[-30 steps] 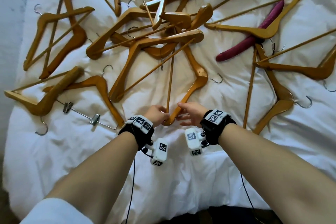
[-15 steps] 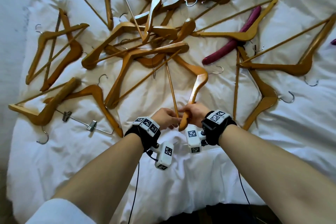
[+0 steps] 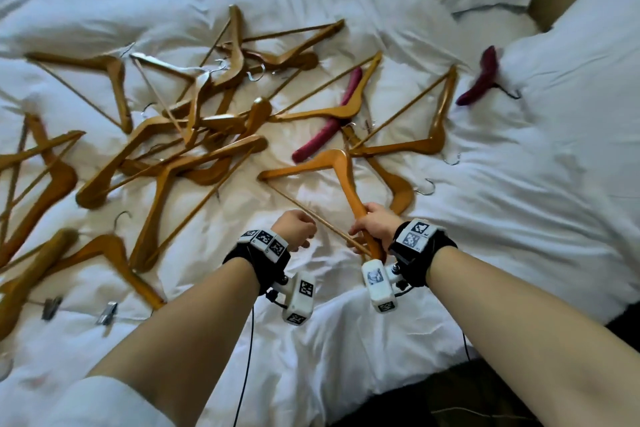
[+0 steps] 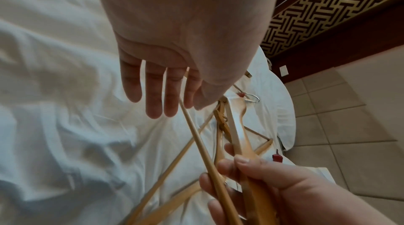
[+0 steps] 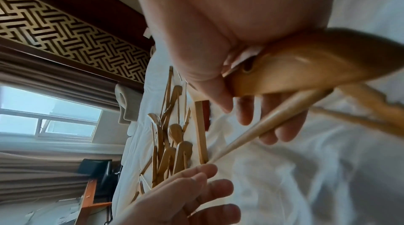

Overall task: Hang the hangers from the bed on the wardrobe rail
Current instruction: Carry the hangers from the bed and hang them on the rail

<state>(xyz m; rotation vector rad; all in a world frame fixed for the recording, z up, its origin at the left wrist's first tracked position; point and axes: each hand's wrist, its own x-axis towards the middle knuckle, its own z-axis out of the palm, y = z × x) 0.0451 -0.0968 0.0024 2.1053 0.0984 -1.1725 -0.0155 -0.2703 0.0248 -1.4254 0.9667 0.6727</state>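
My right hand [image 3: 372, 224] grips one arm end of a wooden hanger [image 3: 341, 170], which is raised a little off the white bed [image 3: 519, 218]. In the right wrist view my fingers curl round that hanger [image 5: 306, 66] and its thin bar. My left hand [image 3: 294, 227] hovers just left of the bar. Its fingers [image 4: 157, 90] hang straight and hold nothing. Several more wooden hangers [image 3: 194, 149] lie tangled on the bed to the left and beyond. No wardrobe rail is in view.
Two maroon padded hangers [image 3: 329, 128] [image 3: 479, 83] lie among and right of the wooden ones. A clip hanger [image 3: 104, 312] lies at the near left. A pillow [image 3: 588, 45] sits at the far right. A tiled floor [image 4: 349, 125] lies beyond the bed's edge.
My right hand has drawn the hanger out of the pile and swung it to the right. My left hand has moved off to the left of its bar and opened.
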